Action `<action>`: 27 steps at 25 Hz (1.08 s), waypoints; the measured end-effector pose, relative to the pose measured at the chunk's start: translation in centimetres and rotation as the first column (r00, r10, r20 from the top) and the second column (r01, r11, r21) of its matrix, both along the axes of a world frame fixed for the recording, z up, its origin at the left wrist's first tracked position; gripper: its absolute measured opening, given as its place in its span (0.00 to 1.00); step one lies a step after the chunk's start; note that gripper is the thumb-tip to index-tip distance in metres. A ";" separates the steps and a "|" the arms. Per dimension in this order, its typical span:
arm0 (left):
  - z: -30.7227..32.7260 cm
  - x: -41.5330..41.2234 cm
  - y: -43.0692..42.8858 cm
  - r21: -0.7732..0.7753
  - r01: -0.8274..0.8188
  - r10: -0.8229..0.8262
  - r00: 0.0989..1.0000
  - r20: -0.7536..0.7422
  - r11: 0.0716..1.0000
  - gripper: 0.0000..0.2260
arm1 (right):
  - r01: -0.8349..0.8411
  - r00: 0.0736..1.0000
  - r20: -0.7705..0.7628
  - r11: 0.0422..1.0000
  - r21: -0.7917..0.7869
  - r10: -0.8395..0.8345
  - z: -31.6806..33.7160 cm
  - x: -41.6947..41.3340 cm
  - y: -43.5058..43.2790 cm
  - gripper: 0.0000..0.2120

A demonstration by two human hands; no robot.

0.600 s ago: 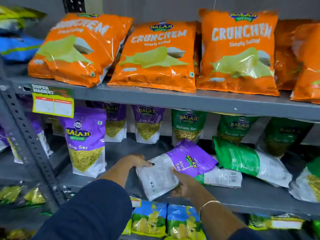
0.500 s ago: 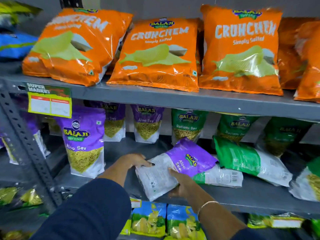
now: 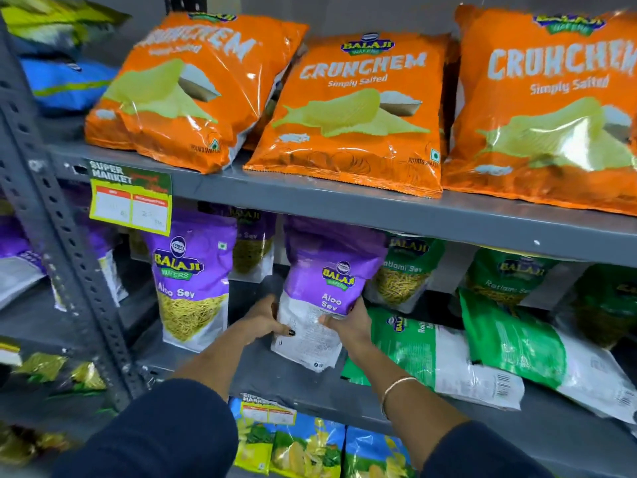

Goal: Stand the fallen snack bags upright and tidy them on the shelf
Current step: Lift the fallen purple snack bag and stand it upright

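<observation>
Orange bags [image 3: 348, 115] read "Crunchem Simply Salted"; purple bag [image 3: 324, 291] "Balaji Aloo Sev".

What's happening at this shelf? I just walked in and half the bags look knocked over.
A person is tidying the middle shelf. Both hands, left hand and right hand, grip a purple Aloo Sev bag by its lower sides, holding it nearly upright with its back facing out. To its right, two green Ratlami Sev bags lie flat, not yet stood up. Another Aloo Sev bag stands upright on the left.

Head view, close, facing forward and down at shelf [image 3: 344, 208]
</observation>
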State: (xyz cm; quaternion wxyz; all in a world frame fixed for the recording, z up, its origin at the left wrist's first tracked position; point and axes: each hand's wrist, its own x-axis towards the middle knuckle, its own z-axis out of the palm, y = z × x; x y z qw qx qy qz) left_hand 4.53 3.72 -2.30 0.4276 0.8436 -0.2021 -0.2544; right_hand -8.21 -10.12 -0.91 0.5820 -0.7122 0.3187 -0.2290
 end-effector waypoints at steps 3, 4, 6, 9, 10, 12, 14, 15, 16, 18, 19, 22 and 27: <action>-0.7 0.2 0.0 -0.016 -0.088 0.089 0.990 0.112 0.996 0.40 | -0.100 0.994 0.041 0.993 -0.055 0.102 -0.3 1.6 -0.1 0.35; -0.9 0.2 -0.2 -0.023 -0.101 0.103 0.986 0.131 0.995 0.42 | -0.112 0.993 0.026 0.992 -0.059 0.113 -0.3 2.1 -0.3 0.35; -0.6 0.1 -0.4 -0.039 -0.081 0.084 0.992 0.094 0.996 0.43 | -0.115 0.993 -0.022 0.988 -0.102 0.114 -0.2 2.6 -1.0 0.33; -0.7 0.8 0.0 0.014 0.051 -0.052 0.998 0.042 0.999 0.37 | -0.062 0.971 -0.237 0.971 -0.233 0.006 -0.4 2.7 -1.6 0.33; -0.5 1.1 0.2 0.007 0.051 -0.051 0.998 0.027 0.999 0.28 | -0.023 0.961 -0.275 0.985 -0.170 -0.025 -0.6 2.7 -1.5 0.31; -0.3 1.7 0.6 -0.027 0.038 -0.037 0.999 0.021 0.999 0.11 | 0.036 0.959 -0.281 0.999 -0.021 -0.040 -1.9 3.2 -2.0 0.24; 0.3 1.3 0.5 -0.061 0.028 -0.028 1.000 0.000 0.998 0.12 | -0.026 0.969 -0.247 0.999 -0.045 0.014 -2.5 3.1 -2.9 0.17; 0.0 1.1 0.4 -0.109 0.019 -0.023 0.999 -0.036 0.994 0.12 | -0.112 0.962 -0.257 0.992 -0.056 0.094 -2.4 2.7 -2.9 0.16; -0.2 0.7 0.1 -0.152 0.020 -0.030 0.997 -0.064 0.988 0.17 | -0.226 0.937 -0.287 0.972 -0.066 0.198 -2.2 2.3 -2.9 0.17; -0.5 -0.4 -0.9 -0.183 0.042 -0.054 0.997 -0.059 0.982 0.37 | -0.429 0.842 -0.387 0.902 -0.058 0.376 -2.2 1.7 -3.1 0.36; -0.3 -1.1 -1.4 -0.177 0.068 -0.075 0.997 -0.035 0.982 0.45 | -0.469 0.805 -0.460 0.876 -0.110 0.374 -2.1 1.6 -2.9 0.47; 0.7 -1.9 -2.3 -0.220 0.106 -0.116 0.993 -0.032 0.970 0.51 | -0.403 0.869 -0.397 0.887 -0.226 0.294 -2.3 1.7 -2.7 0.50; 1.8 0.3 -1.1 -0.136 0.105 -0.118 0.989 -0.092 0.985 0.34 | -0.286 0.930 -0.286 0.944 -0.165 0.232 -2.2 1.6 -5.1 0.41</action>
